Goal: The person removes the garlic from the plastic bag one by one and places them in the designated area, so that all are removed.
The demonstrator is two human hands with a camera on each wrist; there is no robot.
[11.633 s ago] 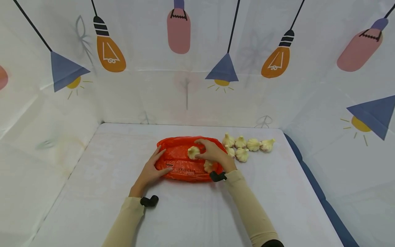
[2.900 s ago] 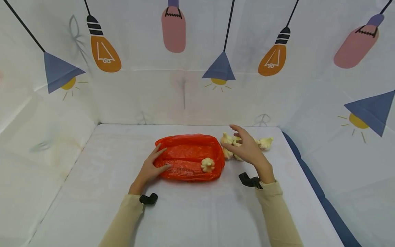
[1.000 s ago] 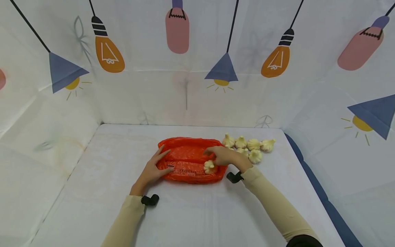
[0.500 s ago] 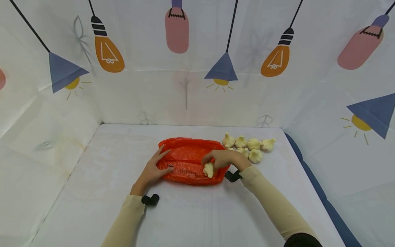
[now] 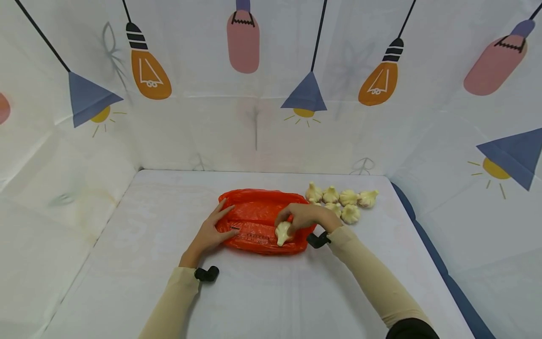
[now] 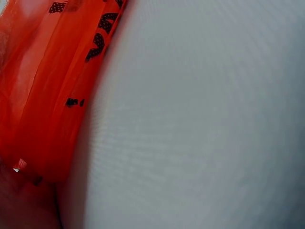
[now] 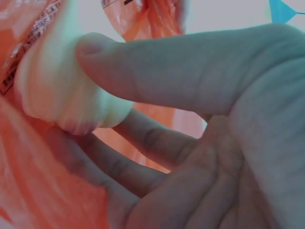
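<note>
A red plastic bag point(image 5: 254, 212) with black print lies spread on the white table, its edges raised like a shallow basin. My left hand point(image 5: 206, 236) rests on the bag's left end, fingers spread and thumb along the near side. At the bag's right side, my right hand point(image 5: 302, 217) pinches a pale garlic bulb point(image 5: 282, 233) between thumb and fingers. In the right wrist view the thumb point(image 7: 138, 67) presses on this garlic bulb point(image 7: 71, 81), the fingers beneath it. The left wrist view shows the bag's printed side point(image 6: 52, 86), with the hand mostly out of sight.
Several garlic bulbs point(image 5: 348, 197) sit in two rows just beyond the bag's right end, some partly hidden by my right hand. The white table point(image 5: 254, 296) meets a patterned cloth wall point(image 5: 211, 136) at the back. Blue edging point(image 5: 427, 245) runs along the right.
My right hand went from the bulb group back to the bag and took hold of the garlic bulb there. The bulb has turned, tip toward me, and shifted slightly left. My left hand stays put.
</note>
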